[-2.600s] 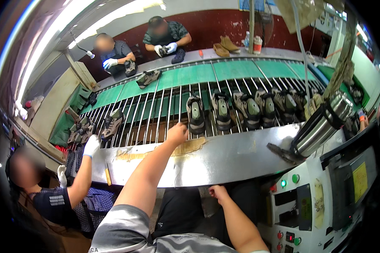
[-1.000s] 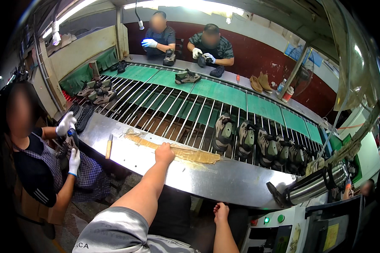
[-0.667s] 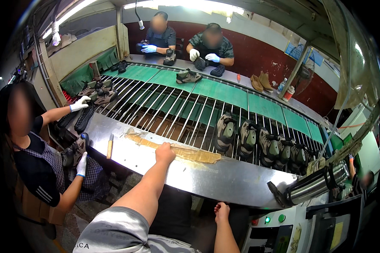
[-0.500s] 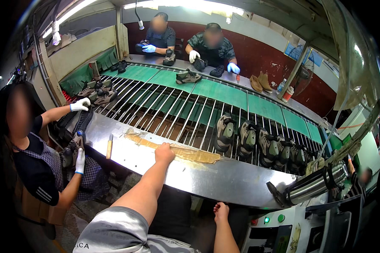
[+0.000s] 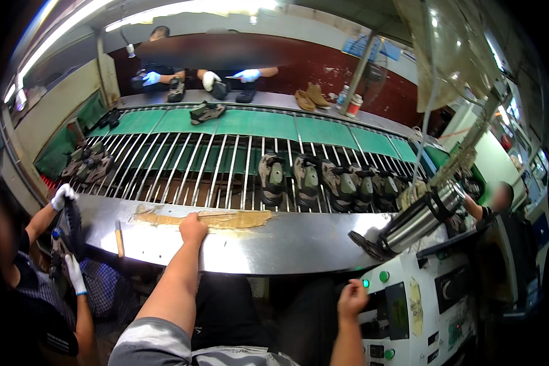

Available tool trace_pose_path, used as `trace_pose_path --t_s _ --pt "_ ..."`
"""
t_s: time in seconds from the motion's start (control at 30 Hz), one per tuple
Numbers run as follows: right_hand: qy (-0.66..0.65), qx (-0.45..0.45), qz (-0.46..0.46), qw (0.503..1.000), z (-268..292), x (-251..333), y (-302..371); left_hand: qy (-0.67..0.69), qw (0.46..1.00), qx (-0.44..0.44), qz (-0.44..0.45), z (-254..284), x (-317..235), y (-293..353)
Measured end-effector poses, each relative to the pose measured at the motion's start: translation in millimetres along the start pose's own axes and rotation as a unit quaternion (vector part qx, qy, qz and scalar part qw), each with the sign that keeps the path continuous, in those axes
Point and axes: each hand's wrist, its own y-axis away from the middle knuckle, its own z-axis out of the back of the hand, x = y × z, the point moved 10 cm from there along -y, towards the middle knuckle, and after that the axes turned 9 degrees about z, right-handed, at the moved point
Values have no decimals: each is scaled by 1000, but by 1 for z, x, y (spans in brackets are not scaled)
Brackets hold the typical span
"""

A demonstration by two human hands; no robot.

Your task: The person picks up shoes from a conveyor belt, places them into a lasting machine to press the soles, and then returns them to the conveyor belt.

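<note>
Left hand, centre of frame: rests on the steel ledge, fingers curled loosely, knuckles up, holding nothing. Fingertips touch the near edge of a tan smear of glue running along the ledge's far side.

Right hand, lower right: fingers bent, at the upper left corner of the white control panel, just below a lit green button. Whether a fingertip touches the panel cannot be told; nothing gripped.

Nearest shoes: a row of olive-and-black shoes on the rod conveyor, beyond the ledge, up and right of the left hand, apart from it.

Around: a wooden-handled tool lies on the ledge left of the left hand. A steel cylinder slants across the ledge's right end, closing that side. At lower left a person in white gloves holds a dark shoe against the ledge corner. Across the line, upper frame, gloved hands work shoes on the far bench.

Open room: bare ledge between the left hand and the cylinder.
</note>
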Motion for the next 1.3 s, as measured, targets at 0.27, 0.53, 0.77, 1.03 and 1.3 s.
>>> trace_pose_path --t_s 0.27,0.53,0.77,1.03,1.3 --pt "107 -222 -62 967 257 -153 -119 3 999 -16 -27 5 -5 2" --pt "521 -117 -414 737 364 -213 -160 -4 999 -13 -44 -4 -9 2" --pt "478 -52 -548 684 359 -212 -129 7 999 -4 -43 -5 -6 2" --pt "486 -289 -320 760 347 -119 -84 98 995 10 -30 -10 6 -6" --pt "247 -393 -125 877 332 -117 11 407 913 29 27 3 73 34"
